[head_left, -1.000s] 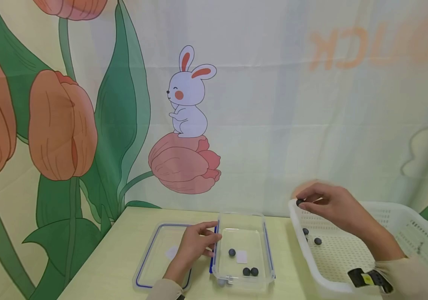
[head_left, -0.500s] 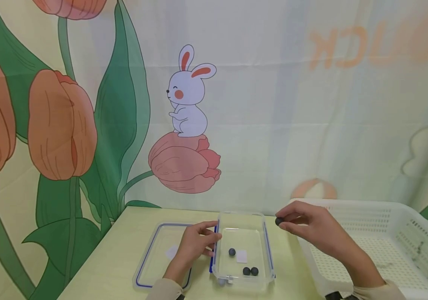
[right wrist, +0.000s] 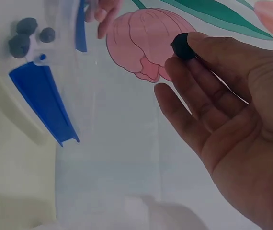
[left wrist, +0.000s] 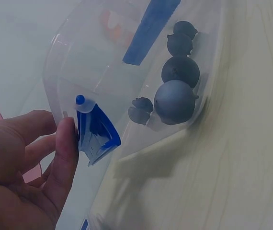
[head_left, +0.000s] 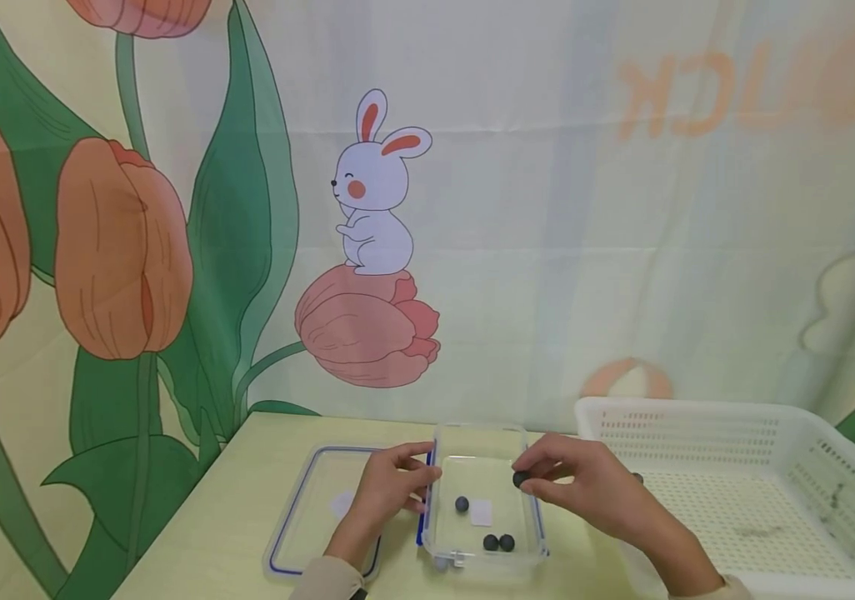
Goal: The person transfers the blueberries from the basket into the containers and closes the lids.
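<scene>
A clear plastic food container (head_left: 476, 482) with blue side latches stands lidless on the table. Inside it lie three blueberries: one blueberry (head_left: 462, 504) near a white square and two side by side (head_left: 498, 542) at the near end. My left hand (head_left: 395, 483) holds the container's left wall at the rim, pinched between thumb and fingers. Over the right rim, my right hand (head_left: 585, 483) pinches a blueberry (head_left: 521, 479) between thumb and fingertips. In the right wrist view this same blueberry (right wrist: 183, 46) shows dark at the fingertips, above and apart from the box.
The clear lid (head_left: 287, 512) with a blue seal lies left of the container, partly behind my left forearm. At right stands a white perforated basket (head_left: 697, 433); one blueberry (head_left: 637, 477) shows in it beside my right hand. A printed curtain (head_left: 510, 250) hangs behind the table.
My right hand has moved left and down from the basket's rim to the container's right rim, carrying the blueberry. My left hand stays on the container.
</scene>
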